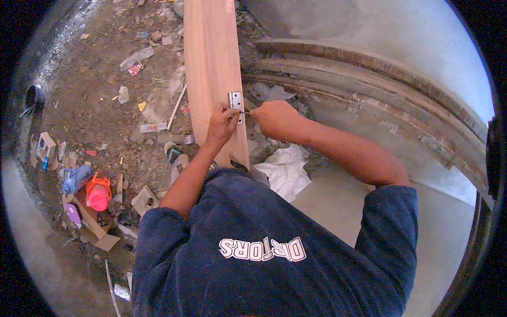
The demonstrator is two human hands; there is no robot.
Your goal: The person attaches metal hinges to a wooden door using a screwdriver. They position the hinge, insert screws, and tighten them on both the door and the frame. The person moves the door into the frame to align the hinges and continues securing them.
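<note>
A silver metal hinge point(235, 99) with dark holes lies along the right edge of a long wooden plank point(211, 47). My left hand point(222, 121) rests over the plank beside the hinge, thumb and fingers pinched at its middle. Whatever sits in that pinch is too small to name. From the right, my right hand point(277, 120) is closed in a fist just off the plank's edge. A thin dark shaft point(245, 112) runs from this fist toward the left fingertips, over the hinge; its handle is hidden inside the fist.
Rubble and litter cover the ground at left. A blue jug point(77, 178), an orange and pink container point(97, 196) and a torn cardboard box point(103, 240) stand there. White sacking point(285, 171) lies right of the plank. Long weathered beams point(369, 79) curve along the right.
</note>
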